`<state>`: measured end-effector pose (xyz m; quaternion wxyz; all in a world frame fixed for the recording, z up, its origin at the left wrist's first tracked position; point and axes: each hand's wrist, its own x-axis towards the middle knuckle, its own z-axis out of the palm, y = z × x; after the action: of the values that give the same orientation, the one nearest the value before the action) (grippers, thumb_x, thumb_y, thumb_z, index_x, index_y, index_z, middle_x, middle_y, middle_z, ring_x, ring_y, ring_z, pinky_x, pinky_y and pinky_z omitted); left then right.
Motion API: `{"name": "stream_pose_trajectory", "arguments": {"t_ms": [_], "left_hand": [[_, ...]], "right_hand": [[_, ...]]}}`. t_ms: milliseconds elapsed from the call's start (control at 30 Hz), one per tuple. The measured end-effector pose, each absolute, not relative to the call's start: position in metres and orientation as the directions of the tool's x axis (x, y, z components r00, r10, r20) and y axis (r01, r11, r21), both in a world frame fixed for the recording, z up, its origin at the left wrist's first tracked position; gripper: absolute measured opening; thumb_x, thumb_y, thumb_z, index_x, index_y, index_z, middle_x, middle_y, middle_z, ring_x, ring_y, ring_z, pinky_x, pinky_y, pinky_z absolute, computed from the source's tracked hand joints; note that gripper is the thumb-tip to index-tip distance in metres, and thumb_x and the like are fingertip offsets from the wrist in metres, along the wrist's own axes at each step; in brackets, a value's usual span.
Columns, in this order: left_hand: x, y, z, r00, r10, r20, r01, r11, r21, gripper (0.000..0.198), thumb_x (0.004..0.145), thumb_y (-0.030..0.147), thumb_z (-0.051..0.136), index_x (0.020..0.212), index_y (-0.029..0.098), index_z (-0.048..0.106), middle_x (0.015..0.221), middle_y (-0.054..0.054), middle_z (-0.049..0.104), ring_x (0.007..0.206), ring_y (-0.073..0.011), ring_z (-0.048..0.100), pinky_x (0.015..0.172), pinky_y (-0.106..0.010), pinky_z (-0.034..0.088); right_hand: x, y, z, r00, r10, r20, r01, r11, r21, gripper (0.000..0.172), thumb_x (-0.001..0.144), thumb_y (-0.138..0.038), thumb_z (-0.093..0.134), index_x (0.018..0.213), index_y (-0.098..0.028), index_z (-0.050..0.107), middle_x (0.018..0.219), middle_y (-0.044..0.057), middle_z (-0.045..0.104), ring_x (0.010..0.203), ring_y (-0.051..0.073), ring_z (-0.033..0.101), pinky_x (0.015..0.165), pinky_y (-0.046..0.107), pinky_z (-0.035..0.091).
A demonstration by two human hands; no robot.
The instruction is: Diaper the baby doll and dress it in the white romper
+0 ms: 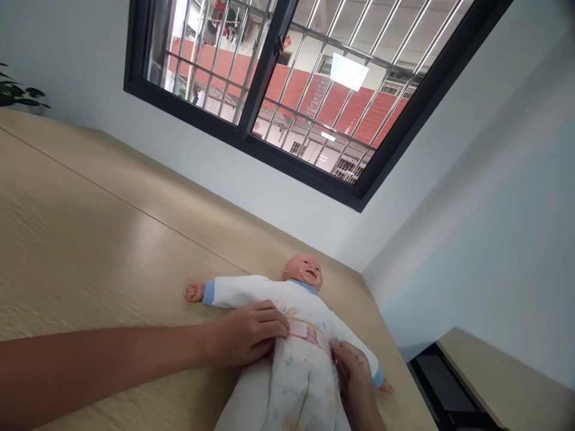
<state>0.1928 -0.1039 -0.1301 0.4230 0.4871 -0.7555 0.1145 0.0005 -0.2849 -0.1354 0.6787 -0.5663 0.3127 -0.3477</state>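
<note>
A baby doll [305,270] lies on its back on the wooden table, arms spread, in a white long-sleeved top [245,290] with blue cuffs and collar. Over its belly and legs is a white diaper [300,374] with faint prints and a coloured strip across the waist. My left hand [254,331] is closed, its fingertips pinching the diaper's waist edge on the left. On the opposite side, my right hand [357,374] has its fingers curled at the diaper's edge, partly hidden beside the doll's hip.
The table [90,239] reaches to the wall, below a black-framed window [245,129] with metal bars outside. At lower right stands another wooden surface [507,377] with a black frame [449,383]. Plant leaves [20,93] show at far left.
</note>
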Motion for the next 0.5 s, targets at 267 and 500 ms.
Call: {"name": "stream_pose_trajectory", "arguments": {"t_ms": [267,500], "left_hand": [[0.193,-0.103,-0.126,-0.178,-0.625,0.76,-0.816,0.526,0.241,0.029,0.086,0.004,0.042,0.108,0.018,0.054,0.107,-0.007,0.065,0.099,-0.0177,0.058,0.091,-0.032,0.048],[0.191,-0.103,-0.132,-0.137,-0.629,0.765,-0.792,0.533,0.297,0.037,0.079,0.003,0.046,0.11,0.021,0.053,0.108,-0.004,0.064,0.098,-0.0173,0.058,0.091,-0.031,0.047]], "right_hand": [[0.006,-0.283,-0.128,0.618,-0.785,-0.044,0.109,0.141,-0.984,0.06,0.052,-0.044,0.077,0.057,-0.02,0.022,0.053,-0.005,0.026,0.051,0.008,0.028,0.045,0.021,0.03],[0.006,-0.305,-0.148,0.585,-0.801,-0.132,0.093,0.227,-0.969,0.064,0.043,-0.045,0.082,0.055,-0.02,0.024,0.052,-0.004,0.029,0.052,0.009,0.03,0.047,0.023,0.03]]}}
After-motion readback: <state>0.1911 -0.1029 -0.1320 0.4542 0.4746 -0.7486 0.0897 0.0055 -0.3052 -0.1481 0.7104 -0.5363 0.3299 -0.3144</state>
